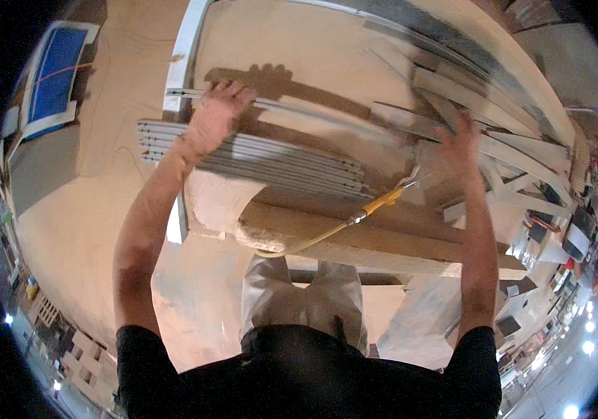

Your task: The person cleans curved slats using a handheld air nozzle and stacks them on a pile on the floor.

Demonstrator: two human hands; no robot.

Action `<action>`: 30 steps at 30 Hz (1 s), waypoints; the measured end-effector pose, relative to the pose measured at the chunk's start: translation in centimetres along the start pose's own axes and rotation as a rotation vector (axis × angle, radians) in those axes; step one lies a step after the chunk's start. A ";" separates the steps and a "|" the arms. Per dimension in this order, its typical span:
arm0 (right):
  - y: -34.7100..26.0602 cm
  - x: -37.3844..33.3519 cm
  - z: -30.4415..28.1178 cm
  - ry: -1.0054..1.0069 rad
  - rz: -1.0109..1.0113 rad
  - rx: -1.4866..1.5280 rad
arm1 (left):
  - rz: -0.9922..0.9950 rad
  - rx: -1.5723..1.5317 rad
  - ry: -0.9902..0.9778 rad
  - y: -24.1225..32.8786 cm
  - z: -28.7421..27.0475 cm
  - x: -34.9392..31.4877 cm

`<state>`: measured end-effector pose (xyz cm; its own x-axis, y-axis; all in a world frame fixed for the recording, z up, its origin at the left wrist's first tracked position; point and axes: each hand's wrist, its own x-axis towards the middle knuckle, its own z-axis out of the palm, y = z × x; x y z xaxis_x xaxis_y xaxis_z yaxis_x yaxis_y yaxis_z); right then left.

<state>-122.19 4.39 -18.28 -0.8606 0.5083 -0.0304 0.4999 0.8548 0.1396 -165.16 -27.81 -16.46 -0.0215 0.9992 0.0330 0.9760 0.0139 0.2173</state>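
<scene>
Left hand [212, 115] lies flat, grip released, on a long thin grey strip [299, 110] at 11 o'clock, above a stack of ribbed grey slats [257, 160]. Right hand [458, 146] at 2 o'clock presses a pale flat strip [515, 150], grip unclear. Dusty wooden bench [355, 241]; yellow-handled tool [383, 201] on hose mid-frame.

both arms reach up and forward, bare from the short black sleeves. the left hand [212, 115] is out in front with its fingers curled down. the right hand [458, 143] is raised too, fingers pointing up and a little blurry.
</scene>
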 end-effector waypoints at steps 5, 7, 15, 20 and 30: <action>3.2 1.5 2.6 -0.196 0.291 0.377 | -0.078 0.004 -0.019 -6.9 2.2 -4.3; 3.3 1.5 3.1 -0.159 0.290 0.451 | -0.095 -0.095 -0.109 -6.8 1.8 -4.4; -7.2 2.0 -0.8 -0.035 0.143 0.507 | -0.264 -0.463 -0.187 -4.3 -0.8 -5.2; -18.8 7.2 -1.9 0.016 0.018 0.635 | -0.231 -0.163 0.144 -2.2 0.6 -6.7; -31.1 9.6 -1.9 -0.074 -0.170 0.734 | 0.008 -0.001 -0.155 -0.4 -0.3 -8.1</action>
<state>-146.15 -17.48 -21.02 -0.9359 0.3468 -0.0624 0.3191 0.7591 -0.5674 -165.41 -35.92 -16.54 0.0199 0.9930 -0.1167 0.9758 0.0062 0.2187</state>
